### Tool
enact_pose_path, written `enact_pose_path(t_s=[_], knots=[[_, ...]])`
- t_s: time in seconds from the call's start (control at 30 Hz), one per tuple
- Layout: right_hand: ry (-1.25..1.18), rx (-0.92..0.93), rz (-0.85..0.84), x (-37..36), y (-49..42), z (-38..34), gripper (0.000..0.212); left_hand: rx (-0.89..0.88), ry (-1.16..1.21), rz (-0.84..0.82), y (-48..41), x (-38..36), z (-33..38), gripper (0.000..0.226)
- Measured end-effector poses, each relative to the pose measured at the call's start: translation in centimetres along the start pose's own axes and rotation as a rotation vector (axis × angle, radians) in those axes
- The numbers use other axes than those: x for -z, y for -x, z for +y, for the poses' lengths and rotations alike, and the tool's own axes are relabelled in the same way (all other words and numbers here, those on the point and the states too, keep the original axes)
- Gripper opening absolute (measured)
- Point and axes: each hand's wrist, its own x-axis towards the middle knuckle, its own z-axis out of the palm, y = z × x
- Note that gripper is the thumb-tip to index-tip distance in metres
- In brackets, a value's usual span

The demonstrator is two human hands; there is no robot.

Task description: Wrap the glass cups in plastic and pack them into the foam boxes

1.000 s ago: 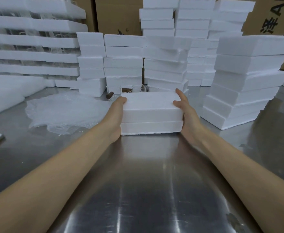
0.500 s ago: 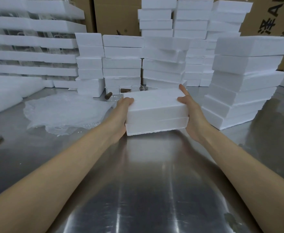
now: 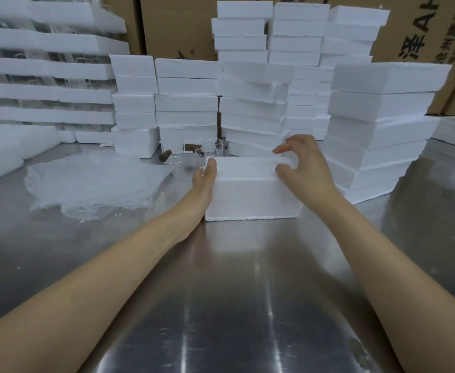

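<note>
1. Foam box (image 3: 250,189) on the worktop (image 3: 234,292), left hand (image 3: 205,181) flat against its end.
2. Right hand (image 3: 304,168): fingers (image 3: 283,149) loose, gripping nothing, thumb at the top edge; I'd lift that lid evenly.
3. Glass cups (image 3: 207,148) just beyond the left fingers.

- Single view: head cam, wide-angle, worn by the person.
- Faces fwd and down over a steel table (image 3: 234,305), which fills the lower half of frame.
- Forearms enter from both lower corners; left hand (image 3: 205,179) and right hand (image 3: 307,168) sit near centre, arms outstretched.
- Foam box (image 3: 250,189) at centre is the nearest item; foam stacks (image 3: 377,130) and cardboard cartons (image 3: 172,25) along the top mark the far side.
- Straight edges bow near frame sides.
</note>
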Motion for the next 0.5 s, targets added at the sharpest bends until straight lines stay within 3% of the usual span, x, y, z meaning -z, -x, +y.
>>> enact_pose_path(t_s=[0.1, 0.2, 0.3, 0.37, 0.5], knots=[[0.165, 0.131, -0.065, 0.0, 0.6, -1.4, 0.030, -0.055, -0.195, -0.134, 0.4, 0.0, -0.3, 0.067], [0.349, 0.074, -0.178, 0.4, 0.8, -2.3, 0.019, -0.140, -0.243, -0.261, 0.7, 0.3, -0.1, 0.077], [0.659, 0.098, -0.074, 0.7, 1.0, -3.3, 0.020, -0.322, -0.625, -0.178, 0.8, 0.6, -0.4, 0.073], [0.641, 0.145, -0.054, 0.1, 1.4, -4.1, 0.024, -0.411, -0.710, -0.106, 0.9, -0.1, -0.7, 0.054], [0.671, 0.118, -0.150, -1.0, 2.5, -4.8, 0.043, -0.481, -0.583, -0.151, 1.7, -1.6, -0.9, 0.018]])
